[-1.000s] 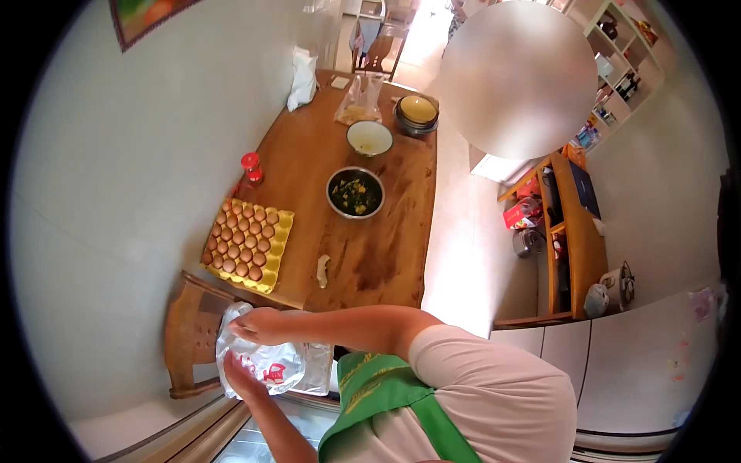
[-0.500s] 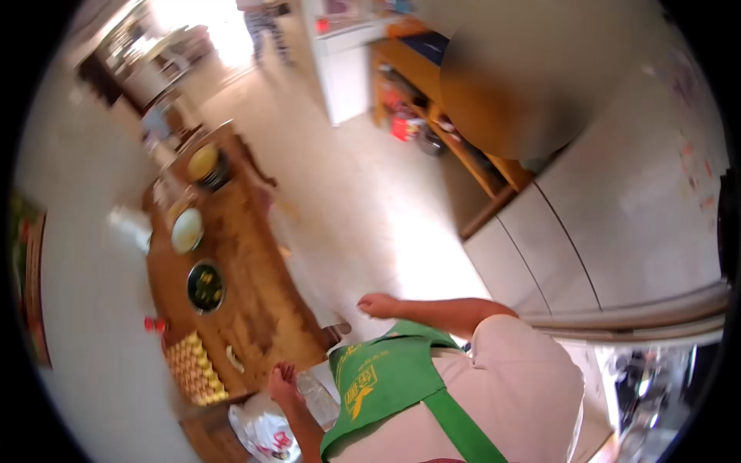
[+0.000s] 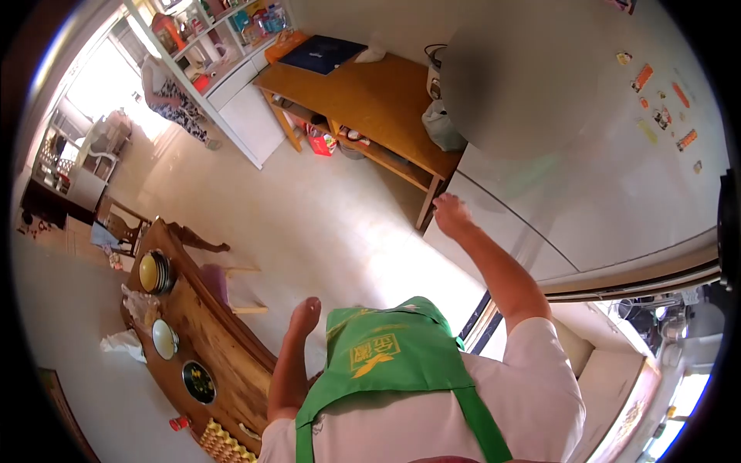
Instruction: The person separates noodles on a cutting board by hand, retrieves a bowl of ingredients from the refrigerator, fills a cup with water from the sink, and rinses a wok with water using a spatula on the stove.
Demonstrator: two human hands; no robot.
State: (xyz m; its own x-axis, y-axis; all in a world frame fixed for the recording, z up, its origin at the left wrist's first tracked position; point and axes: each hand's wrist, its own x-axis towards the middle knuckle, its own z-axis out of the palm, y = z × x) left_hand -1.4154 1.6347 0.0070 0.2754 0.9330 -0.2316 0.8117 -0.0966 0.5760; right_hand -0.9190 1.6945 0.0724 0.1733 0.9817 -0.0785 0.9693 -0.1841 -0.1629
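My right hand is stretched forward at the left edge of a white refrigerator, just below a wooden desk. Its fingers are curled, and no object shows in them. Whether they touch the refrigerator door I cannot tell. My left hand is raised over the floor, to the right of the dining table, with its fingers folded in and nothing visible in them. A green apron with yellow print covers my front.
The wooden dining table at left holds stacked bowls, a pale bowl, a dish of food and egg trays. Ahead stands the desk with a dark flat item. Another person is near the bright doorway.
My view has turned right, towards the refrigerator and desk. My right hand has risen and reached forward to the refrigerator's edge. My left hand has moved up, away from the table's near end.
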